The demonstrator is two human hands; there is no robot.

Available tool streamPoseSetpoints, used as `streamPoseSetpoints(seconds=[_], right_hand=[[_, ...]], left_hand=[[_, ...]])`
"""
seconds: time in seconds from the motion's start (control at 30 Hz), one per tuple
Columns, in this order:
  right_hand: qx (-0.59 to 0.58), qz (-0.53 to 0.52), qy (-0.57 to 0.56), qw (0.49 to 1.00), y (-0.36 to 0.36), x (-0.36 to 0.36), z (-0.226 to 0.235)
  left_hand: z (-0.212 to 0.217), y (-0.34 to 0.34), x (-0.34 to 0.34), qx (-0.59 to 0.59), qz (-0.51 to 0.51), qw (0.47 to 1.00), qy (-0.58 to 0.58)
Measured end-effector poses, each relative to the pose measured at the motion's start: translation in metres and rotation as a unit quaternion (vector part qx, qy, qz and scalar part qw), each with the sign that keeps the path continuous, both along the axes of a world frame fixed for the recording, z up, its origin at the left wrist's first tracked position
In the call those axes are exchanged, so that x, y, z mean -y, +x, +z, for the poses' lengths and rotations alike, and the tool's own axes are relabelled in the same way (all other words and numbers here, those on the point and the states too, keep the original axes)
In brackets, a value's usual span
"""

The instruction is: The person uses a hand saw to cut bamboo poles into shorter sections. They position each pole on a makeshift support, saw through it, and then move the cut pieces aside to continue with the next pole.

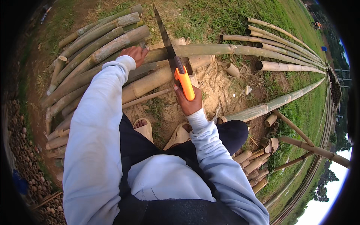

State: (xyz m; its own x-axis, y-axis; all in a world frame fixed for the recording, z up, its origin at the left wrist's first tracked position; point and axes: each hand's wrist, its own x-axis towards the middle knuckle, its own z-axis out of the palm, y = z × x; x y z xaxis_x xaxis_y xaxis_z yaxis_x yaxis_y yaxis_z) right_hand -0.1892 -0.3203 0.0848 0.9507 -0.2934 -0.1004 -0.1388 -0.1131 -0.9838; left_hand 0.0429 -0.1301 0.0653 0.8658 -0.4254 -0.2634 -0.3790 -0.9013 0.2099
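My right hand grips the orange handle of a hand saw. Its dark blade points up and away, crossing a long bamboo pole. On the left part of that pole, my left hand bears down with bent fingers; a small greyish bit by its fingertips is too unclear to name. The long pole lies across a thicker bamboo piece. Where the blade meets the pole, I cannot tell whether it has cut in.
Cut bamboo lengths are stacked at the left. Several long poles run off to the right, and another pole lies nearer. Short offcuts are piled beside my right knee. My sandalled feet are close below the work.
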Motion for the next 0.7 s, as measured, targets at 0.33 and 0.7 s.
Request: streamPoseSetpoints(seconds=[0.33,0.7], right_hand=[[-0.043,-0.026,-0.031,0.998,-0.094,0.000,0.004],[-0.102,-0.011,-0.026,0.994,-0.178,-0.003,0.041]], left_hand=[[0.007,-0.009,0.006,-0.030,0.027,0.999,0.012],[0.009,-0.011,-0.001,-0.015,0.017,1.000,0.021]])
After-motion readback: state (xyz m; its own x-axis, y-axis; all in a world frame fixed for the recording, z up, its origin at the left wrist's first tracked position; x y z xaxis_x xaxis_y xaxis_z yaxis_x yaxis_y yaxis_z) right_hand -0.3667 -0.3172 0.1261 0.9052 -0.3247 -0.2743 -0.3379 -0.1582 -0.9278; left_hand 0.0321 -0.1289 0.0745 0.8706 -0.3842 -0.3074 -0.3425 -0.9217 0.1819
